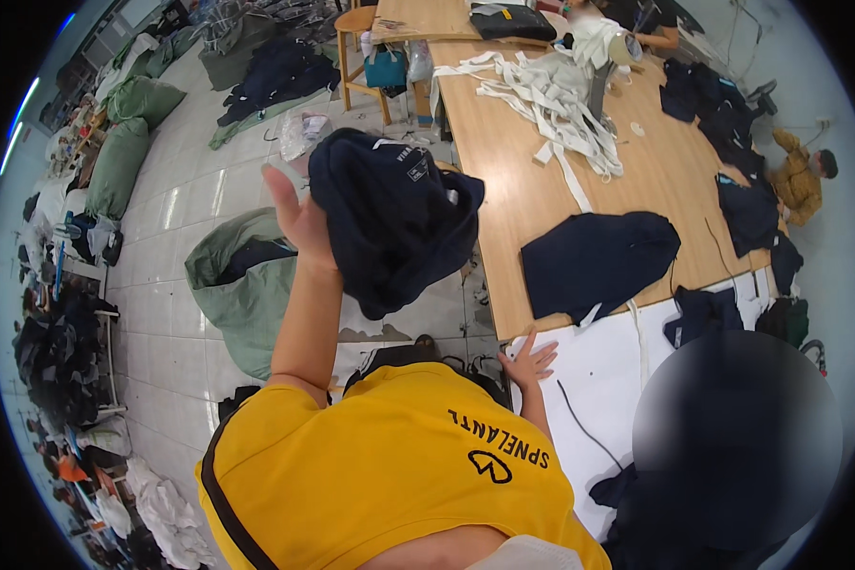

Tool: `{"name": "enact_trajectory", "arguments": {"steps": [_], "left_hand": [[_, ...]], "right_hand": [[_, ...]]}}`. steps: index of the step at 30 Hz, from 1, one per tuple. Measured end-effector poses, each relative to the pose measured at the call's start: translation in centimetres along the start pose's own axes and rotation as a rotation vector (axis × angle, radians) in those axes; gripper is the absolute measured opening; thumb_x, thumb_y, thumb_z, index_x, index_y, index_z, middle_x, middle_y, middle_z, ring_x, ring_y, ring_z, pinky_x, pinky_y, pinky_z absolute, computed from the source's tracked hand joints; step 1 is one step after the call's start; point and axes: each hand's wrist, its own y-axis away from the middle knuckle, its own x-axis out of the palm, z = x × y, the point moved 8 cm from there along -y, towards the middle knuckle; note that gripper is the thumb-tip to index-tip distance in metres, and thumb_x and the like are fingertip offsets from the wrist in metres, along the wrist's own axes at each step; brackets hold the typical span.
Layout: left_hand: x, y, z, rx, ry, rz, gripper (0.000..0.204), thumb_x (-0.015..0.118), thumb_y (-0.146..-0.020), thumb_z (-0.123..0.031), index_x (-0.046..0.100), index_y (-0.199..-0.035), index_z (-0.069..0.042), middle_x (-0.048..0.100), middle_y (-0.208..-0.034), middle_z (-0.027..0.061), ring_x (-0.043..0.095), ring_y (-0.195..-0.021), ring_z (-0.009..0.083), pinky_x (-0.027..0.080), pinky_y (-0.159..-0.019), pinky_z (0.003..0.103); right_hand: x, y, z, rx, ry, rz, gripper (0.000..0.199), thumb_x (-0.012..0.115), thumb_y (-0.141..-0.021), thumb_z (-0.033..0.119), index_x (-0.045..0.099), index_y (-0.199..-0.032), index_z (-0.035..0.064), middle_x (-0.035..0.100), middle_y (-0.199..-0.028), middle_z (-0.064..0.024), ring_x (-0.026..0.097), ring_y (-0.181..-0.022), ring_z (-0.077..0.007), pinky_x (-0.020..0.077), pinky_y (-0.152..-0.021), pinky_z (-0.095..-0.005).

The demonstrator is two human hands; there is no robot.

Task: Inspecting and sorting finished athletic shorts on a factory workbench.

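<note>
A bundled navy garment with a light neck print and a small label hangs in the air over the gap left of the table. My left hand is at its left side and bears it up; the thumb sticks out, and the garment hides most of the other fingers. Flat on the white surface by the table's near left corner lies my right hand, fingers spread and nothing in it. Just beyond that hand, a folded navy garment piece rests across the wooden table and the white sheet.
White fabric strips are heaped on the far table. More dark garments line its right edge. On the floor at left sits an open green sack with dark cloth inside. A wooden stool stands farther back. People are beyond the table.
</note>
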Motion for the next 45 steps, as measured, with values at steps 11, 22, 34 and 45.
{"name": "enact_trajectory", "arguments": {"steps": [11, 22, 34, 45], "left_hand": [[2.2, -2.7, 6.7, -0.170, 0.192, 0.055, 0.086, 0.037, -0.081, -0.070, 0.041, -0.131, -0.002, 0.041, -0.135, 0.0185, 0.040, -0.123, 0.0351, 0.026, -0.106, 0.047], [1.3, -0.5, 12.1, -0.233, 0.421, -0.107, 0.080, 0.045, -0.078, -0.068, 0.049, -0.117, 0.001, 0.056, -0.115, 0.0196, 0.058, -0.099, 0.0345, 0.047, -0.087, 0.044], [-0.8, -1.5, 14.9, -0.316, 0.356, -0.229, 0.094, 0.041, -0.074, -0.076, 0.046, -0.122, 0.004, 0.054, -0.119, 0.0206, 0.055, -0.105, 0.0346, 0.044, -0.093, 0.044], [-6.4, -11.6, 12.5, -0.419, 0.323, 0.105, 0.111, 0.044, -0.066, -0.082, 0.035, -0.132, 0.007, 0.040, -0.135, 0.0216, 0.041, -0.123, 0.0325, 0.027, -0.106, 0.046]], "right_hand": [[-0.8, 1.1, -1.0, -0.172, -0.046, -0.109, 0.090, 0.068, -0.073, 0.042, 0.013, -0.143, 0.0336, -0.019, -0.145, -0.0245, -0.011, -0.134, -0.0455, 0.0025, -0.102, -0.0612], [-9.0, 7.5, 2.9, -0.492, -1.035, 0.048, 0.045, 0.034, -0.098, 0.035, 0.052, -0.122, 0.0020, 0.056, -0.118, -0.0156, 0.052, -0.111, -0.0256, 0.0359, -0.099, -0.0344], [-19.2, 12.0, 14.5, -1.062, -0.925, -0.194, 0.051, 0.024, -0.097, 0.040, 0.044, -0.127, 0.0040, 0.043, -0.131, -0.0143, 0.039, -0.123, -0.0259, 0.0270, -0.102, -0.0323], [-21.6, 5.6, 25.7, -0.894, -1.090, 0.702, 0.034, 0.064, -0.083, 0.013, 0.056, -0.114, 0.0028, 0.062, -0.101, -0.0033, 0.054, -0.092, -0.0095, 0.0435, -0.081, -0.0231]]}}
